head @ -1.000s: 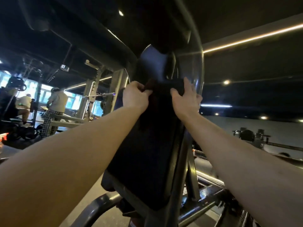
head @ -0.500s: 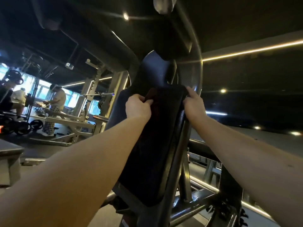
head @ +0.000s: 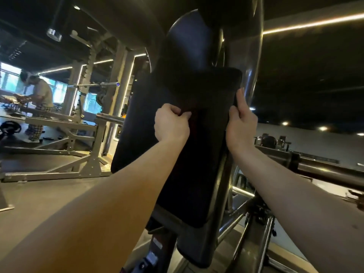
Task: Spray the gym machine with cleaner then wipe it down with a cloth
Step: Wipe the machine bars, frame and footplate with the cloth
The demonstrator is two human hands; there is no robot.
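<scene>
Left hand (head: 171, 124) bunches dark cloth (head: 199, 138) at middle of pad (head: 137, 123); right hand (head: 241, 126) grips pad's right edge, frame tube (head: 251, 62) just beside. Open floor (head: 49, 196) left of pad. Sticker (head: 157, 243) below pad, unreadable

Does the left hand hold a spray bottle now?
No, the left hand pinches a dark cloth against the pad, and no bottle is in it.

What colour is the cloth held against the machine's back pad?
The cloth looks near black with a dull red tinge; head view, dimly lit.
</scene>
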